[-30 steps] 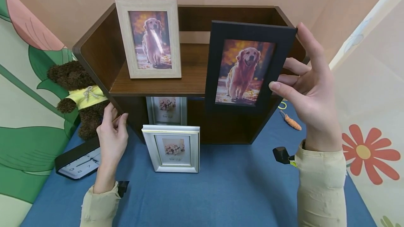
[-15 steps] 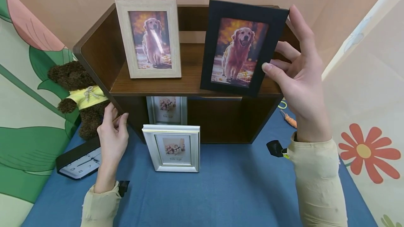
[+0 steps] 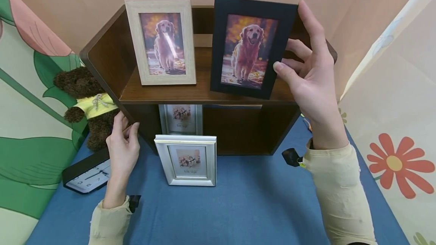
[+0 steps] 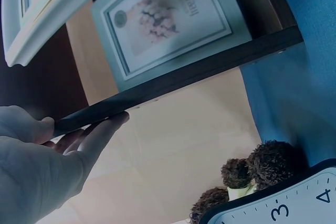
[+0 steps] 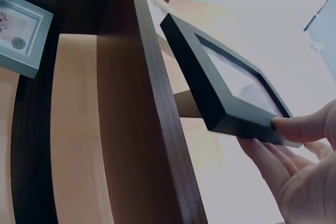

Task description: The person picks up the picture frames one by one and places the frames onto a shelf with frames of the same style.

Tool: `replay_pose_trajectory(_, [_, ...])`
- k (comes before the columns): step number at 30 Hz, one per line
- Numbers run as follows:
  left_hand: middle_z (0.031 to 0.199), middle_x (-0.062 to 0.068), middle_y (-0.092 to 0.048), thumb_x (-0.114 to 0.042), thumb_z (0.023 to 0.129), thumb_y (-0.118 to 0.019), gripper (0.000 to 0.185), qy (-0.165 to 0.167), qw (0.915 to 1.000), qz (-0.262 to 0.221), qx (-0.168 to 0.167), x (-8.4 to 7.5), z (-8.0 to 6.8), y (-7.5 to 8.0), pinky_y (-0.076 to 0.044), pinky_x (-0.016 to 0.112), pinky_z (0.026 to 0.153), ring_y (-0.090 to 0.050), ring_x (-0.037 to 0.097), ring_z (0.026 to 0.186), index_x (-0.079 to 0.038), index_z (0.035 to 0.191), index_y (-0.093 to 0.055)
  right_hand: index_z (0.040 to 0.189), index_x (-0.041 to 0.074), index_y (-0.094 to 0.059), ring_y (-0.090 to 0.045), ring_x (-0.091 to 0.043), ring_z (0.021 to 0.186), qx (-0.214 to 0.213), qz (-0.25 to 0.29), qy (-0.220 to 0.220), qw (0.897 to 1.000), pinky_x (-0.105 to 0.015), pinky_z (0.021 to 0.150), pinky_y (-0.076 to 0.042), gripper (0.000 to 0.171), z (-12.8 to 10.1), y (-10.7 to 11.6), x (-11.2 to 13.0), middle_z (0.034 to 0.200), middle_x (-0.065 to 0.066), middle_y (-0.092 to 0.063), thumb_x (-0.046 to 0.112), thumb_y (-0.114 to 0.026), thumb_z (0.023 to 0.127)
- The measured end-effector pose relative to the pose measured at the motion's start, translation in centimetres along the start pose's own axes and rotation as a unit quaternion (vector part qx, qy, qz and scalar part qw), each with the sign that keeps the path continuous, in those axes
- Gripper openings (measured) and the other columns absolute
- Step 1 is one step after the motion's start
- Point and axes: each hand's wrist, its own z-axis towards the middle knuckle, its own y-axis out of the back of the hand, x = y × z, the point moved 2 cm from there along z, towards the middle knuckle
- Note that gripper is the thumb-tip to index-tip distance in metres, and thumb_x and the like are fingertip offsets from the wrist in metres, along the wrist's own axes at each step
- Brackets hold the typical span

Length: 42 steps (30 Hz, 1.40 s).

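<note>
My right hand [image 3: 315, 75] grips the right side of a black picture frame [image 3: 245, 50] with a dog photo, thumb on the front and fingers behind. The frame leans slightly, in front of the upper level of a dark brown wooden shelf [image 3: 163, 94]. In the right wrist view, the black frame [image 5: 215, 98] hangs over the shelf board's edge [image 5: 157, 82], with a gap between them. My left hand [image 3: 122, 148] pinches the front edge of the shelf's left side panel; in the left wrist view, thumb and fingers lie on either side of that panel [image 4: 173, 83].
A cream picture frame [image 3: 133, 41] stands on the upper level at left. One silver frame [image 3: 163, 122] is in the lower level; another silver frame [image 3: 185, 181] stands before it on the blue cloth [image 3: 231, 207]. A teddy bear [image 3: 98, 105] and a clock [image 3: 90, 175] sit left.
My right hand has raised the black frame and carried it leftward, from overlapping the lower level to the upper one, nearer the cream frame. My left hand stays on the shelf panel.
</note>
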Motion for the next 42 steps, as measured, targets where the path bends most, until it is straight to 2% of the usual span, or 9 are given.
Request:
replay_pose_trajectory(7, [0.141, 0.019, -0.067, 0.003, 0.108, -0.059, 0.046, 0.000, 1.0000, 0.003, -0.001, 0.0, 0.0, 0.0, -0.050, 0.018, 0.098, -0.060, 0.038, 0.133, -0.004, 0.153, -0.054, 0.167, 0.016, -0.041, -0.064, -0.031, 0.127, -0.019, -0.023, -0.007, 1.000, -0.031, 0.096, -0.059, 0.079, 0.8, -0.5, -0.3, 0.160, 0.005, -0.047, -0.013, -0.062, 0.097])
replay_pose_trajectory(12, [0.141, 0.021, -0.067, 0.004, 0.108, -0.059, 0.046, -0.003, 1.0000, 0.001, -0.001, -0.1, 0.0, -0.1, -0.047, 0.011, 0.094, -0.062, 0.040, 0.131, -0.003, 0.153, -0.054, 0.168, 0.014, -0.039, -0.065, -0.032, 0.122, -0.013, -0.031, 0.015, 0.999, -0.031, 0.095, -0.059, 0.079, 1.2, -0.7, -1.2, 0.155, -0.001, -0.055, -0.016, -0.059, 0.098])
replay_pose_trajectory(21, [0.142, 0.021, -0.066, 0.006, 0.108, -0.057, 0.046, -0.009, 1.0000, -0.001, -0.003, -0.3, -0.2, -0.2, -0.045, 0.006, 0.087, -0.065, 0.042, 0.125, -0.001, 0.153, -0.053, 0.170, 0.019, -0.035, -0.062, -0.032, 0.120, -0.031, -0.040, -0.025, 0.998, -0.033, 0.099, -0.055, 0.081, 1.7, -0.6, -2.2, 0.146, -0.007, -0.062, -0.020, -0.049, 0.100])
replay_pose_trajectory(27, [0.141, 0.022, -0.067, 0.006, 0.108, -0.057, 0.045, -0.009, 0.9999, 0.004, -0.005, -0.3, -0.1, -0.3, -0.044, 0.006, 0.089, -0.064, 0.042, 0.127, 0.000, 0.152, -0.053, 0.171, 0.023, -0.033, -0.059, -0.030, 0.125, -0.036, -0.031, -0.063, 0.997, -0.034, 0.101, -0.054, 0.082, 2.3, -0.5, -2.7, 0.159, 0.003, -0.050, -0.017, -0.049, 0.101])
replay_pose_trajectory(35, [0.141, 0.023, -0.067, 0.006, 0.108, -0.057, 0.046, -0.012, 0.9999, 0.005, -0.006, -0.5, -0.2, -0.2, -0.045, 0.007, 0.092, -0.064, 0.042, 0.128, -0.001, 0.153, -0.053, 0.171, 0.025, -0.031, -0.060, -0.030, 0.119, -0.020, -0.040, -0.079, 0.996, -0.031, 0.095, -0.052, 0.082, 2.6, -0.4, -3.3, 0.164, 0.012, -0.041, -0.016, -0.048, 0.102])
replay_pose_trajectory(40, [0.141, 0.022, -0.067, 0.005, 0.108, -0.057, 0.046, -0.010, 0.9999, 0.005, -0.008, -0.6, -0.1, -0.1, -0.046, 0.010, 0.095, -0.063, 0.041, 0.129, -0.002, 0.153, -0.053, 0.172, 0.028, -0.028, -0.060, -0.030, 0.124, -0.009, -0.051, -0.090, 0.995, -0.034, 0.101, -0.052, 0.083, 2.7, -0.2, -3.5, 0.161, 0.008, -0.046, -0.015, -0.048, 0.104])
replay_pose_trajectory(42, [0.141, 0.021, -0.066, 0.006, 0.108, -0.057, 0.047, -0.008, 0.9999, 0.004, -0.006, -0.6, -0.1, -0.1, -0.046, 0.011, 0.096, -0.063, 0.040, 0.130, -0.002, 0.153, -0.053, 0.172, 0.029, -0.027, -0.058, -0.027, 0.129, -0.002, -0.061, -0.091, 0.994, -0.035, 0.105, -0.051, 0.083, 2.7, -0.1, -3.6, 0.163, 0.010, -0.043, -0.014, -0.047, 0.104])
